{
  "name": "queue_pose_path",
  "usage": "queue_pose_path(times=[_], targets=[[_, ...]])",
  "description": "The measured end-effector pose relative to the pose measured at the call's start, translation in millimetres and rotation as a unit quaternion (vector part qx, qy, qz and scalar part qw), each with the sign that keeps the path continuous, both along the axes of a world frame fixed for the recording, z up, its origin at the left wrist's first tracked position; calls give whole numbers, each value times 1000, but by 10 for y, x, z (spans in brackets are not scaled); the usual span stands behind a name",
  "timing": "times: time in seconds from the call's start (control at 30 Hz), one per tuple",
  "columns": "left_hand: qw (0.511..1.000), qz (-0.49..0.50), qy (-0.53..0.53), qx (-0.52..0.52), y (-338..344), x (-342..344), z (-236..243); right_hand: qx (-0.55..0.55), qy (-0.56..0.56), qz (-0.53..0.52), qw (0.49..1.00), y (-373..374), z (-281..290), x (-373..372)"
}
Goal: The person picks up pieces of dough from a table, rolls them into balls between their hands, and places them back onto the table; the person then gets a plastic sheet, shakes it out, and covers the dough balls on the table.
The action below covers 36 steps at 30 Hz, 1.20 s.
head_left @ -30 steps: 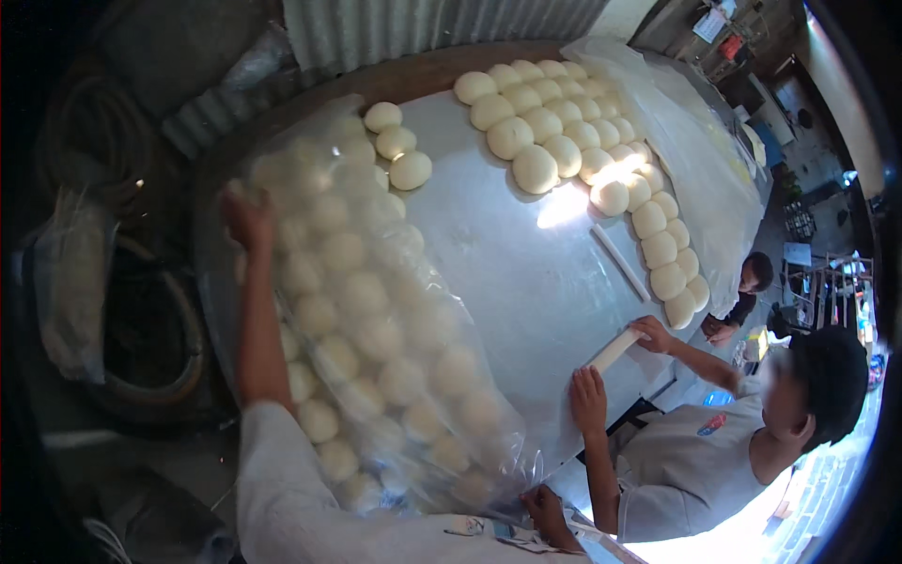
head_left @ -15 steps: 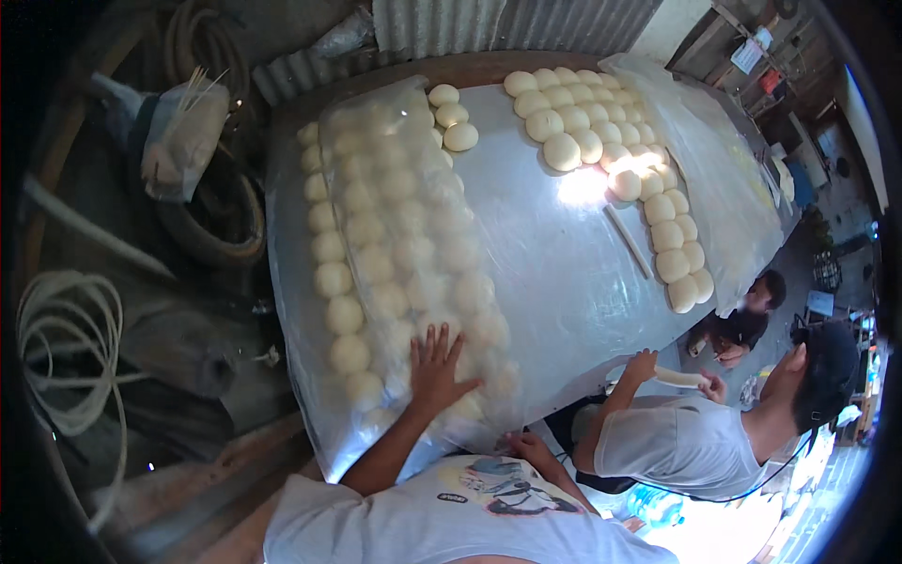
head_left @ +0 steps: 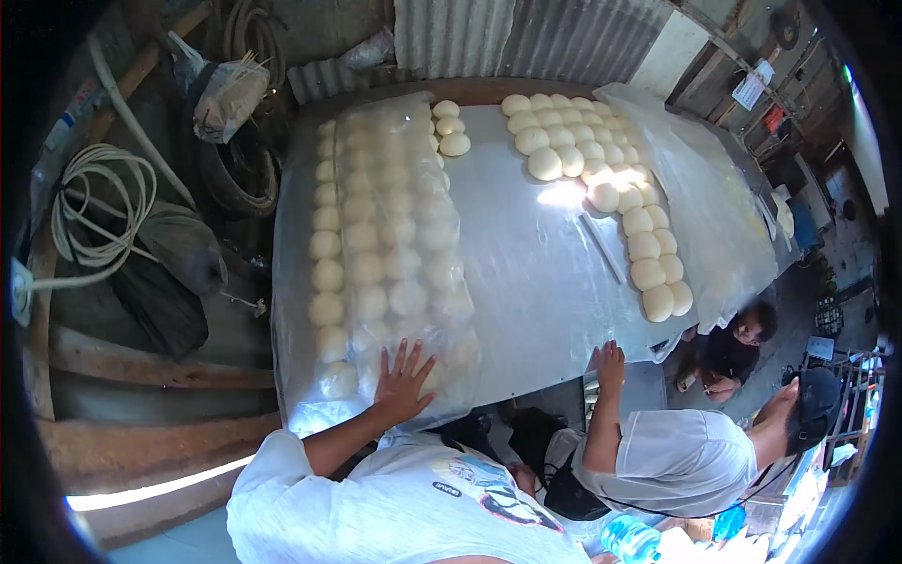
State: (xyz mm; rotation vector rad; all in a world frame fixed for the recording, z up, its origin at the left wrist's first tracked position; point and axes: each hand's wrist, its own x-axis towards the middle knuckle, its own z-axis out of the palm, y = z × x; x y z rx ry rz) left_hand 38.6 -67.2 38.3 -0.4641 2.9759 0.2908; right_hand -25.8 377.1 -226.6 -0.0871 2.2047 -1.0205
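Observation:
My left hand (head_left: 404, 381) lies with fingers spread on a clear plastic sheet (head_left: 451, 329), which drapes over rows of round dough balls (head_left: 326, 274) on the left of the table. The leftmost column of balls shows more plainly than those under the cloudy folds. My right hand (head_left: 524, 477) is low beside my shirt, below the table edge; its fingers are hidden, and I cannot see anything in it. A few dough balls (head_left: 454, 144) stick out past the sheet at its far end.
The metal table (head_left: 517, 301) bears more dough balls (head_left: 545, 164) at the far right, beside another plastic sheet (head_left: 723, 235) and a pale stick (head_left: 603, 247). A co-worker (head_left: 676, 461) stands at right, one hand (head_left: 609, 365) by the table edge. Another person (head_left: 733, 352) crouches beyond. Coiled hose (head_left: 99, 202) hangs left.
The whole view has shifted. My left hand stays spread on the sheet, and my right hand has dropped from the table edge. The pale strip in the co-worker's hands is out of sight.

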Motion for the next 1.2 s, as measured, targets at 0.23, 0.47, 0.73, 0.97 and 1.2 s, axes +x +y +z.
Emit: queue_pose_path(times=[0.23,0.47,0.73,0.97,1.2], targets=[[1000,12,-10,-17,722,300,-166,-1,-129,-52,990,356,-134,103],[994,45,-76,-61,1055,697,-485,-37,-229,-176,957,737,-225,125],[982,86,166,27,1293,-133,-5,115,110,295,942,1529,-489,321],[990,59,124,-22,841,-547,-432,-107,-302,-404,857,1231,56,-136],[997,-50,48,-23,765,-282,-287,-53,-260,-344,901,998,743,-122]])
